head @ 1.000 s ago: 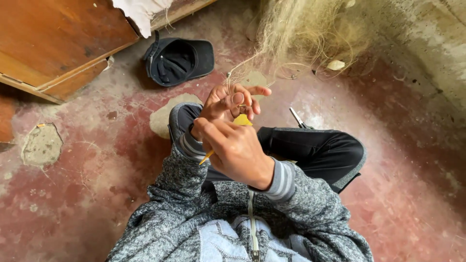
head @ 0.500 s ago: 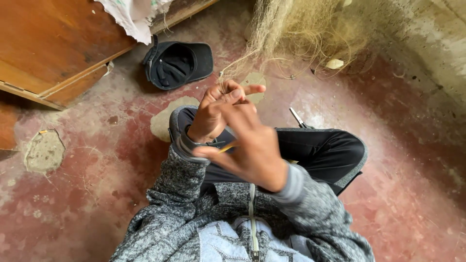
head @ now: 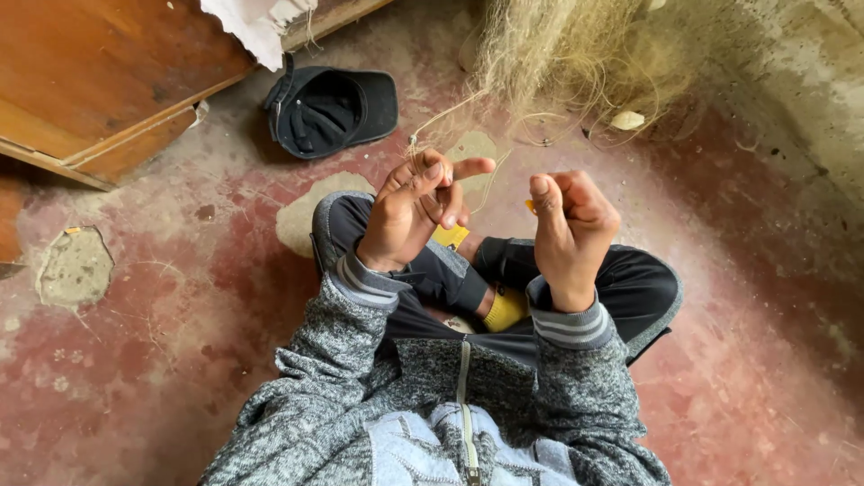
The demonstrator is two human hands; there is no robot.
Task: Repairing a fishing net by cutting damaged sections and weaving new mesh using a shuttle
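We're looking straight down at a person sitting cross-legged on a worn red floor (head: 162, 360), grey knit sleeves framing the lower half of the frame. Just left of centre, the left hand (head: 409, 216) is raised with its fingers curled and pressed together on a pale strand of twine (head: 450, 112), the index finger poking out to the right. That strand runs up and to the right from the fingertips into the tangled, straw-coloured fishing net (head: 576, 54) heaped at the top centre of the frame, against the grey wall (head: 801, 81) in the upper right.

Right of centre, the right hand (head: 571, 225) is up too, back of the hand toward us, fingers folded in on themselves. A sliver of yellow shows at its left edge, a small yellow tool (head: 530, 206) tucked into that closed grip; most of it is hidden behind the fingers, so we can't tell its shape. The two hands sit near each other but apart, a clear gap between them.

Below the hands we see dark trousers and a yellow sock (head: 504, 310) at the crossed ankles.

Upper left of centre, a black cap (head: 333, 108) lies upside down on the floor, well apart from the hands. A slanted wooden board (head: 99, 81) fills the upper left corner, with a white cloth (head: 256, 27) hanging over its top edge.
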